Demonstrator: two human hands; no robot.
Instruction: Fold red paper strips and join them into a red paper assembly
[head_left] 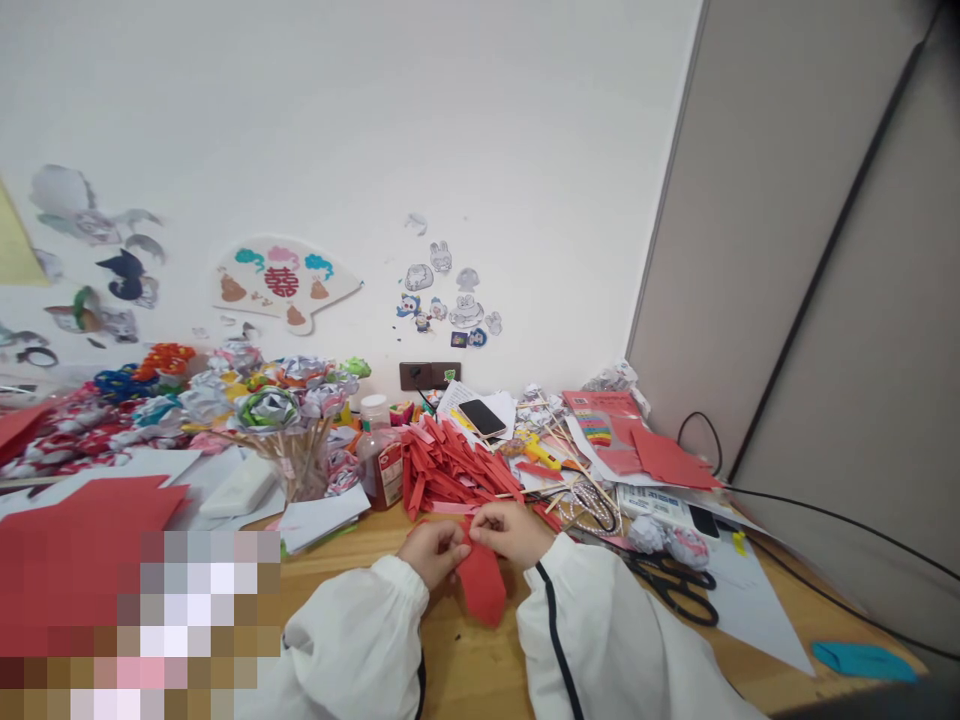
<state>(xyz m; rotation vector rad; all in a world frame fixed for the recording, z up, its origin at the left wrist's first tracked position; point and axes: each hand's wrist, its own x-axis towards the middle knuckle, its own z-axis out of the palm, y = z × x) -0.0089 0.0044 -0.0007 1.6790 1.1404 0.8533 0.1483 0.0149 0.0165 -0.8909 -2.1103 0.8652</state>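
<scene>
Between my two hands is a piece of red paper (482,588), its wider end hanging toward the table's front. My left hand (435,552) pinches its upper left side with thumb and fingertips. From the other side, my right hand (512,532) grips the upper edge, close to the left fingertips. The paper's top part is partly hidden by my fingers. Just beyond my hands lies a heap of red paper strips (454,465). A bottle of amber liquid (382,465) with a white cap stands at the heap's left.
Paper flowers on sticks (274,408) fill a holder on the left, near red sheets (90,510). To the right are black-handled scissors (679,590), a yellow glue gun (541,452), a phone (482,418) and cables. A wooden table (480,680) runs up to the wall; a blurred patch covers the lower left.
</scene>
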